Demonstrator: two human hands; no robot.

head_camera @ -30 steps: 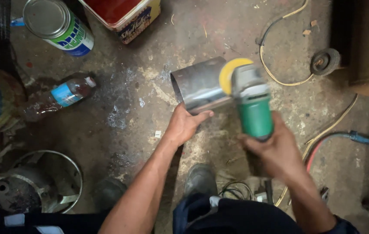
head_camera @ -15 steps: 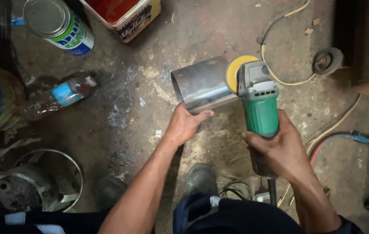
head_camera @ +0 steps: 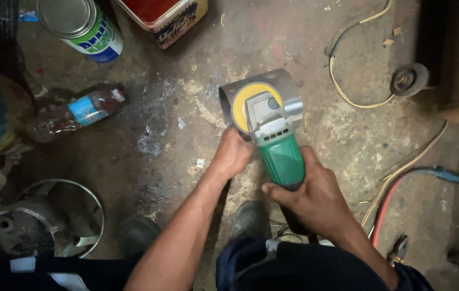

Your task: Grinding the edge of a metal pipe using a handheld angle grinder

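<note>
Down on the concrete floor (head_camera: pixel 148 134), the left hand (head_camera: pixel 233 154) is gripping the near edge of a curved metal sheet piece (head_camera: pixel 288 89). The right hand (head_camera: pixel 315 196) is wrapping around a green angle grinder (head_camera: pixel 278 148), its yellow disc (head_camera: pixel 243 102) lying over the metal.

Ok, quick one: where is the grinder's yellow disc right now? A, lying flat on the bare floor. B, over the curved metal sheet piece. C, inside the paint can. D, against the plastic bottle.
B: the yellow disc of the green grinder sits over the curved metal piece, which the left hand steadies.
</note>
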